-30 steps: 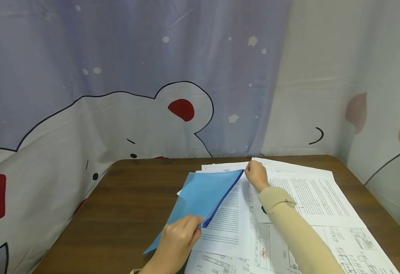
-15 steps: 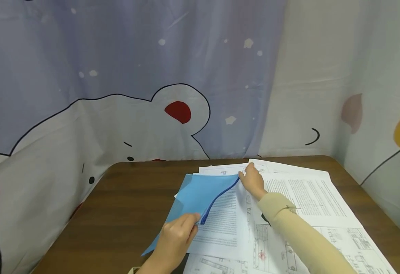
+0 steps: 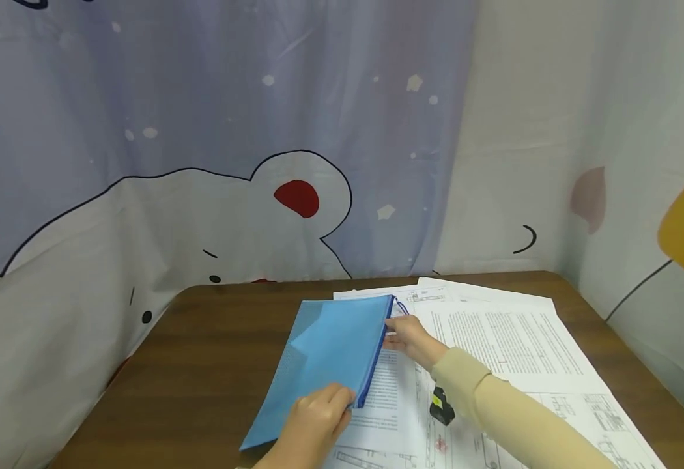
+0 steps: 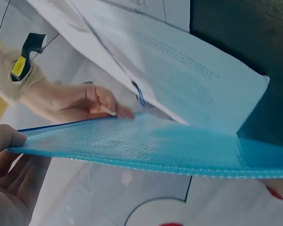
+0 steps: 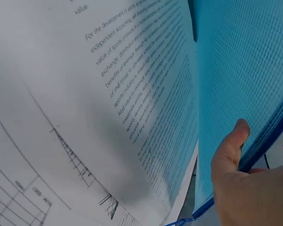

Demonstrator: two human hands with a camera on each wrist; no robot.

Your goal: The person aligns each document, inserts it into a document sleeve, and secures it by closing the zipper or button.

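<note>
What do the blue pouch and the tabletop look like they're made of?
Blue pouch: probably plastic mesh fabric, semi-translucent, with a fine woven grid and a darker blue zip edge. Tabletop: wood or wood-look laminate, dark brown with grain streaks and a low sheen; which one cannot be told.

free: bare table (image 3: 213, 365) left of pouch (image 3: 330, 352) | blocked: papers (image 3: 512, 339) right, curtain (image 3: 201, 163) behind

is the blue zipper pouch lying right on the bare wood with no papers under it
No, the blue mesh zipper pouch lies partly over printed papers, gripped by the left hand.
</note>
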